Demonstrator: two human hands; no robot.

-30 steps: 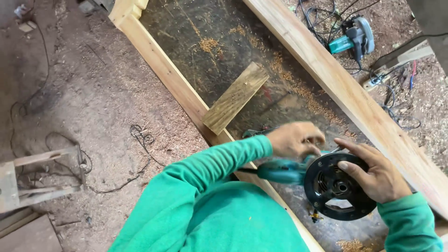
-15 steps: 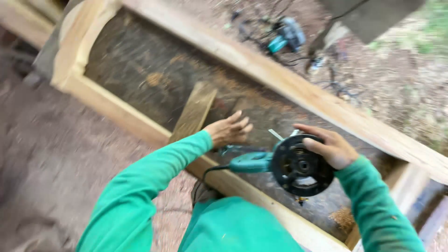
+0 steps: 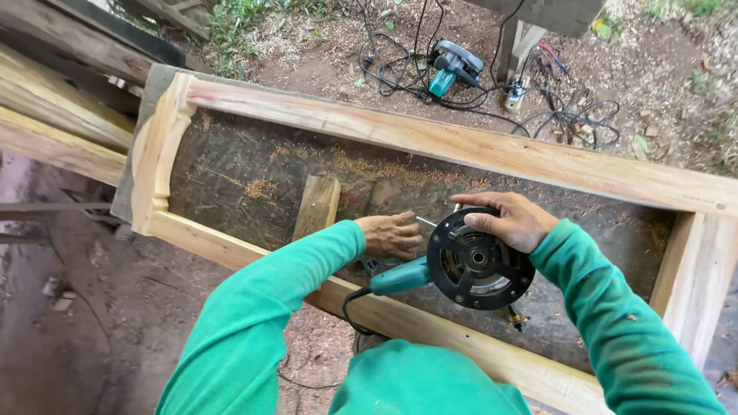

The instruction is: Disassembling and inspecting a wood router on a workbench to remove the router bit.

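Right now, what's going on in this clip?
A person in green sleeves holds a teal power router turned base-up over a long wooden frame. The right hand grips the round black base; the left hand is at its side near the handle. A small board lies inside the frame; another saw sits beyond.

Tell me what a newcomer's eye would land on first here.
First, the teal power tool with its round black base turned up toward the camera, low in the middle; the right hand rests on the base's upper rim and the left hand sits just left of it. Around them runs a long pale wooden frame lying on a dark board. Beyond it, a circular saw lies among tangled cables on the ground.
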